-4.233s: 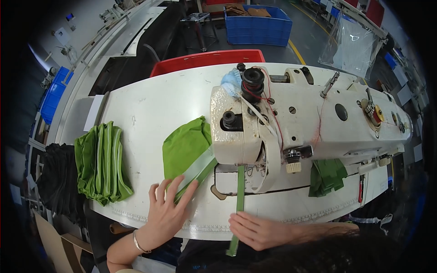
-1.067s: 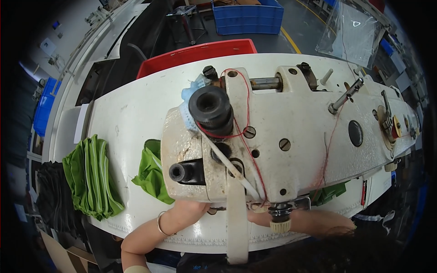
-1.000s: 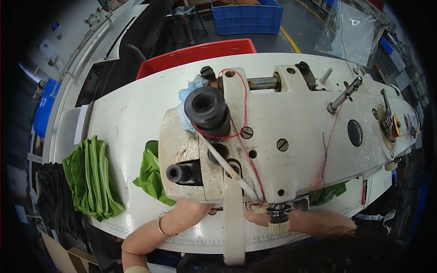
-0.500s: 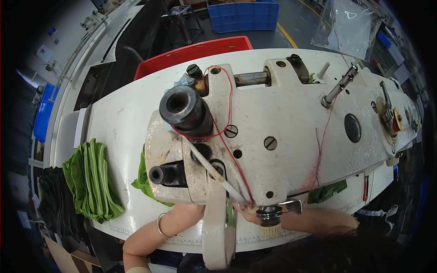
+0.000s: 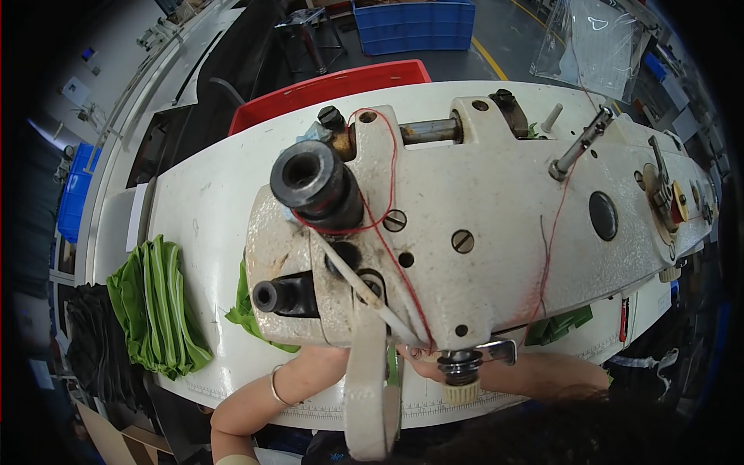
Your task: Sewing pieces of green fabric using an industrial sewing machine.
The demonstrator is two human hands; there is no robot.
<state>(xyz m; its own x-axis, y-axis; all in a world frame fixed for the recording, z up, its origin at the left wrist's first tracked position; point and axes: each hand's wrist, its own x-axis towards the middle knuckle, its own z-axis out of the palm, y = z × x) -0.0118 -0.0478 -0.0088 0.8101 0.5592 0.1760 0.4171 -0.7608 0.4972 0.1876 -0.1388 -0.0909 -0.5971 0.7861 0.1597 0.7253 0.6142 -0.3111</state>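
Note:
A white sewing machine (image 5: 504, 201), threaded with red thread, fills the middle of the view and covers most of both hands. My left hand (image 5: 324, 361) reaches under its left end from below, a bracelet round the wrist; its fingers are hidden. From the right comes my right hand (image 5: 417, 361), close behind the machine's tension knob (image 5: 461, 387), with only a little of it showing. Green fabric (image 5: 249, 314) sticks out at the machine's left end, and a narrow green strip (image 5: 394, 380) shows between the hands. Whether either hand grips the fabric is hidden.
Left on the white table (image 5: 209, 201) lies a folded stack of green fabric pieces (image 5: 159, 310), beside black fabric pieces (image 5: 101, 349). More green fabric (image 5: 558, 327) and a red tool (image 5: 623, 319) lie right. Behind stand a red bin (image 5: 333, 89) and a blue crate (image 5: 415, 29).

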